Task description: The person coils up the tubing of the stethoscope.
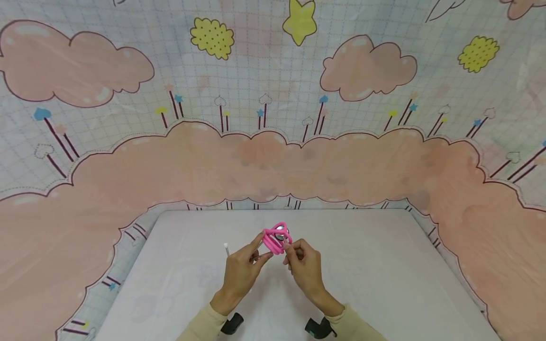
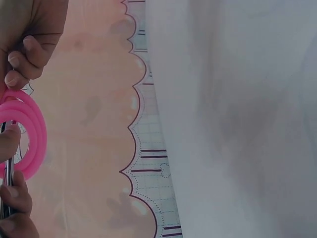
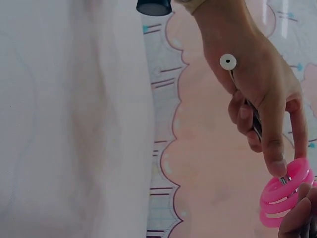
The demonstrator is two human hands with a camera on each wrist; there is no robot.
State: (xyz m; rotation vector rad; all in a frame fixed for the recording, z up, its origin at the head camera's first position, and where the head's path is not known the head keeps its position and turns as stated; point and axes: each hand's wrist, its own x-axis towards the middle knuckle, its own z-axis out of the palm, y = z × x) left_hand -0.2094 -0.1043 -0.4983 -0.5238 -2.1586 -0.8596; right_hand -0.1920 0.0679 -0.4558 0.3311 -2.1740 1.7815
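A pink stethoscope (image 1: 273, 242), its tubing wound into a coil, is held up above the white table between both hands. My left hand (image 1: 242, 269) grips its metal ear tubes and the left side of the coil. One white ear tip (image 3: 228, 61) sticks out behind that hand. My right hand (image 1: 304, 265) pinches the coil's right side with thumb and fingers. A shiny round metal part shows inside the loops in the head view. In the left wrist view the pink coil (image 2: 37, 139) is cut off by the left edge.
The white table (image 1: 384, 265) spreads under the hands, with a patterned cloth (image 1: 298, 166) behind and around it. Black wrist devices (image 1: 232, 323) sit below both forearms, by the beige sleeves (image 1: 356, 324).
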